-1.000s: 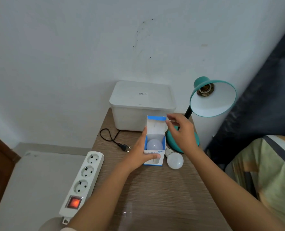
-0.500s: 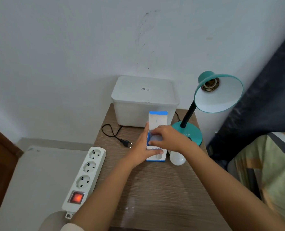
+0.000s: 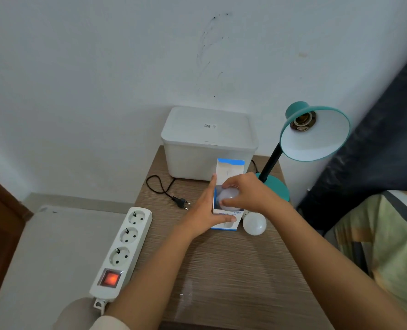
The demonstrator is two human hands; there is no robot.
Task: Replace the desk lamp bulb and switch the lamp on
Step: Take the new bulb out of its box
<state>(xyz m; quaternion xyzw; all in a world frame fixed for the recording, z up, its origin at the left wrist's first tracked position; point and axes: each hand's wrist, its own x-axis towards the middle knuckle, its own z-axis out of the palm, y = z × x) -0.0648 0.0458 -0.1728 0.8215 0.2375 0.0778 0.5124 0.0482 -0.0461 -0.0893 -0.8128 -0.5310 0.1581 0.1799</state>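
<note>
A teal desk lamp (image 3: pixel 315 132) stands at the table's back right, its shade tilted toward me and its socket (image 3: pixel 303 120) bare. My left hand (image 3: pixel 207 210) grips a blue and white bulb box (image 3: pixel 229 167) that stands on the table with its flap up. My right hand (image 3: pixel 247 191) has its fingers closed around a white bulb (image 3: pixel 227 197) at the box's mouth. A second white bulb (image 3: pixel 254 223) lies on the table just right of the box. The lamp's black plug (image 3: pixel 181 202) lies loose on the table.
A white lidded bin (image 3: pixel 208 141) stands at the back against the wall. A white power strip (image 3: pixel 123 248) with its red switch lit bridges the wooden table (image 3: pixel 233 282) and a lower grey surface at the left. Patterned bedding lies at the right.
My right hand came down from the box's flap onto the bulb inside and has closed on it, lifting it partly out. My left hand kept hold of the box.
</note>
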